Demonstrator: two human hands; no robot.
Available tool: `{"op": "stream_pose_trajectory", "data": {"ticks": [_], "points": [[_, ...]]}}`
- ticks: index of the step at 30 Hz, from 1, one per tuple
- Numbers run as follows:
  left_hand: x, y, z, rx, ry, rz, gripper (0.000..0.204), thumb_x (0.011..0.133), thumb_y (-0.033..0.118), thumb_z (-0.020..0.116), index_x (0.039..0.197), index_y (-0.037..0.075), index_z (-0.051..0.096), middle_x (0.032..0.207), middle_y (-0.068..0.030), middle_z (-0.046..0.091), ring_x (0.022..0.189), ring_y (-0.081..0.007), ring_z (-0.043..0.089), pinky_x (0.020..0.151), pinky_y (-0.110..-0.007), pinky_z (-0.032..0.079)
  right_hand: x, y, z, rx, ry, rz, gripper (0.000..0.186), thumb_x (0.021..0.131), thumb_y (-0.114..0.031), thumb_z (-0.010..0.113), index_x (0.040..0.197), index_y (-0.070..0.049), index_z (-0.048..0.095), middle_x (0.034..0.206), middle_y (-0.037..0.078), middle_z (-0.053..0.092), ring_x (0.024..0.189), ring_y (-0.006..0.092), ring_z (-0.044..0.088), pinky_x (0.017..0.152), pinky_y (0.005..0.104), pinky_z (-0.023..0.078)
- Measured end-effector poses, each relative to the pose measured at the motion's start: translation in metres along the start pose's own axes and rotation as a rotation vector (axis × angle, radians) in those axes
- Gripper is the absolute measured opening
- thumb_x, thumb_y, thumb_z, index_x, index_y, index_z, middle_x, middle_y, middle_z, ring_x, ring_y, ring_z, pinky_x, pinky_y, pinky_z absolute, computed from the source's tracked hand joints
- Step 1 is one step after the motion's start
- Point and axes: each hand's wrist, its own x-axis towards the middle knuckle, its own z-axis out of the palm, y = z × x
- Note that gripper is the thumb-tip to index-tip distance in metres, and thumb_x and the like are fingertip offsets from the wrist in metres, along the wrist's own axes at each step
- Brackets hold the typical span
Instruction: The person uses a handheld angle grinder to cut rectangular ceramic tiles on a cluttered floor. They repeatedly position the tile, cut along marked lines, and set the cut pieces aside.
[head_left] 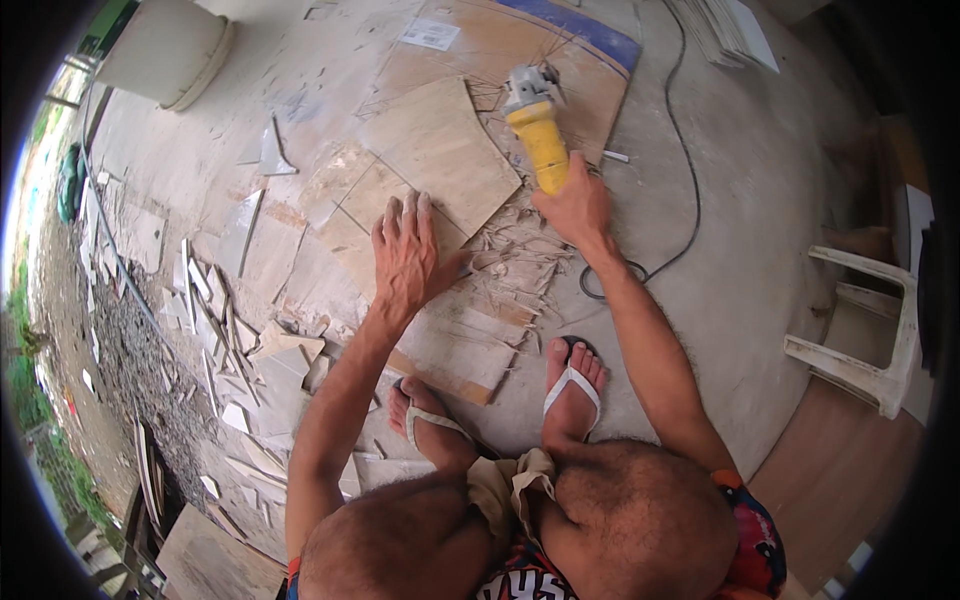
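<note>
From the head view, the right hand [578, 205] is clenched round the yellow plastic body of the angle grinder [540, 135], whose disc end meets the edge of the beige square ceramic tile [440, 150] just ahead of that grip. The left hand [408, 255] lies flat and unclenched, fingers spread, on the tile stack just left of the grip. The tile looks stiff, heavy and brittle, best pinned flat from above away from its sharp edges. Thin offcut slivers [515, 255] lie between the hands.

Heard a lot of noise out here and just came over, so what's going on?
A person squats on the concrete floor with a yellow angle grinder in the right hand, its head at the edge of a beige tile. The left hand lies flat on the tiles, fingers spread. Thin offcut strips lie between the hands, and broken tile pieces are piled at the left.
</note>
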Motion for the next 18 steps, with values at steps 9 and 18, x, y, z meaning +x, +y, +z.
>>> {"op": "stream_pose_trajectory", "data": {"ticks": [9,18], "points": [[-0.002,-0.01,-0.07,0.024,0.357,0.261,0.053,0.089,0.016,0.079,0.14,0.007,0.069,0.123,-0.0126,0.08,0.097,-0.0283,0.08,0.089,-0.039,0.062,0.001,0.01,0.003,0.09,0.009,0.007,0.056,0.08,-0.027,0.082,0.121,0.0,0.054,0.098,0.033,0.076,0.095,0.0543,0.075,0.081,0.0593,0.059],[-0.04,-0.077,-0.119,-0.138,0.369,-0.114,0.029,0.099,0.004,0.076,0.127,0.007,0.074,0.102,-0.017,0.08,0.085,-0.0281,0.081,0.073,-0.038,0.063,0.002,0.008,0.003,0.082,0.009,-0.004,0.057,0.082,-0.026,0.081,0.125,0.0,0.053,0.097,0.034,0.075,0.094,0.0543,0.074,0.079,0.0599,0.059]]}}
